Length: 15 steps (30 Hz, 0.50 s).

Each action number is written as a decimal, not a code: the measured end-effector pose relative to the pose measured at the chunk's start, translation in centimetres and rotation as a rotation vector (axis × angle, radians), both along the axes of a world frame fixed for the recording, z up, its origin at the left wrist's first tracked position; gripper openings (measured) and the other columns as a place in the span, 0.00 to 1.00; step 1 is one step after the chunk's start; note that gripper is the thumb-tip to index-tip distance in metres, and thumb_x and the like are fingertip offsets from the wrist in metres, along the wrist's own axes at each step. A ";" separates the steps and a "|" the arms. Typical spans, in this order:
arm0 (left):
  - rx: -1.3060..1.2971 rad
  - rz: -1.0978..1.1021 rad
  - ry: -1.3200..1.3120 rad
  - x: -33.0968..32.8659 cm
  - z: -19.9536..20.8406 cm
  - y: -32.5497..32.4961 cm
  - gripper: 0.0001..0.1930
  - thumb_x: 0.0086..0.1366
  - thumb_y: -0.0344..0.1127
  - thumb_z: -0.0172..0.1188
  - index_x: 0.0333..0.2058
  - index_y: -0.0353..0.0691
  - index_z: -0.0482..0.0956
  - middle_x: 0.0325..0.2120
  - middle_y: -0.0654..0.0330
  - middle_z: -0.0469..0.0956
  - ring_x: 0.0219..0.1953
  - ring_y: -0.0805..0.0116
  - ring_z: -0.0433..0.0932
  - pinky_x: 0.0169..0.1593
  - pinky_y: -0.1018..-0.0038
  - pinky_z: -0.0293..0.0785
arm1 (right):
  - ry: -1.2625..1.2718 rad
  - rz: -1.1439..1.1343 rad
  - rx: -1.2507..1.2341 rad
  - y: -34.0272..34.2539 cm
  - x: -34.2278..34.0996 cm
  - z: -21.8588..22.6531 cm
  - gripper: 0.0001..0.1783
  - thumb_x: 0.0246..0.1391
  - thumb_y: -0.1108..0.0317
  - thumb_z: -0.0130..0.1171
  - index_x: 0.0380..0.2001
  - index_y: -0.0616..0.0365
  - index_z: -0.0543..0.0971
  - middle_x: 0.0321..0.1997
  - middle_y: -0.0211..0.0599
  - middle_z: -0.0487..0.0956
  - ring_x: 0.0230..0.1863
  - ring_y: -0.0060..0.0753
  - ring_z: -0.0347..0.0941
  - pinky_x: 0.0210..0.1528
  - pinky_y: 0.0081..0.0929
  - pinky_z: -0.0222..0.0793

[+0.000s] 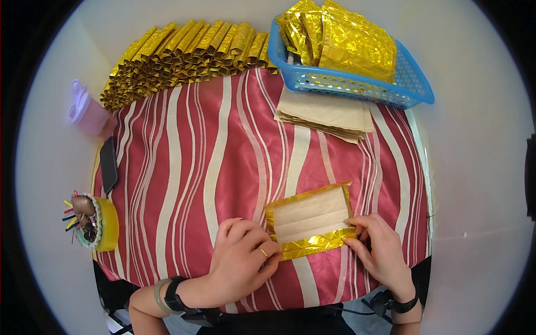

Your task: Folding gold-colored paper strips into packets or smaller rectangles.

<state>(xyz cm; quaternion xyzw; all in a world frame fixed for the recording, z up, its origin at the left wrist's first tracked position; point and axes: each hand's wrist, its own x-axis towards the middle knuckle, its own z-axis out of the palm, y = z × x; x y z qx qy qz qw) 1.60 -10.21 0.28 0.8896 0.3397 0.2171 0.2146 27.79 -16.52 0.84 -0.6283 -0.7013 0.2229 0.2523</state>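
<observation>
A gold foil paper sheet (311, 215) lies near the front of the table, its plain beige side up and marked with crease lines. Its near edge is folded over into a shiny gold band, and narrow gold margins show along the other sides. My left hand (240, 259), with a ring on one finger, is curled closed at the left end of that band; its fingertips are partly hidden. At the right end, my right hand (381, 248) pinches the band between thumb and fingers.
Rolled gold paper tubes (190, 47) are stacked at the back left. A blue basket (346, 81) holds gold sheets, with beige paper sheets (324, 114) before it. Along the left stand a purple container (89, 111), a dark phone-like slab (109, 166) and a yellow decorated pot (108, 224).
</observation>
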 end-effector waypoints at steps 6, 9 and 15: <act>-0.020 0.027 -0.009 -0.4 0.0 0.0 0.11 0.44 0.28 0.71 0.28 0.45 0.79 0.33 0.66 0.74 0.42 0.61 0.69 0.46 0.63 0.63 | -0.052 0.022 0.203 -0.4 0.7 -1.3 0.18 0.43 0.71 0.70 0.39 0.57 0.76 0.33 0.37 0.74 0.32 0.39 0.73 0.33 0.32 0.69; -0.014 0.012 -0.015 -0.4 -0.1 0.2 0.12 0.43 0.29 0.72 0.28 0.45 0.80 0.32 0.66 0.74 0.42 0.61 0.70 0.47 0.64 0.63 | -0.127 0.002 0.363 -0.6 0.4 -1.5 0.16 0.42 0.72 0.70 0.37 0.57 0.78 0.34 0.35 0.76 0.34 0.38 0.73 0.35 0.32 0.69; 0.015 0.032 -0.022 -0.6 -0.2 0.0 0.12 0.43 0.30 0.73 0.28 0.46 0.81 0.33 0.67 0.75 0.43 0.62 0.71 0.47 0.62 0.63 | -0.344 0.178 0.420 -1.1 1.0 -1.1 0.15 0.41 0.73 0.64 0.37 0.57 0.82 0.41 0.34 0.81 0.42 0.33 0.76 0.38 0.29 0.68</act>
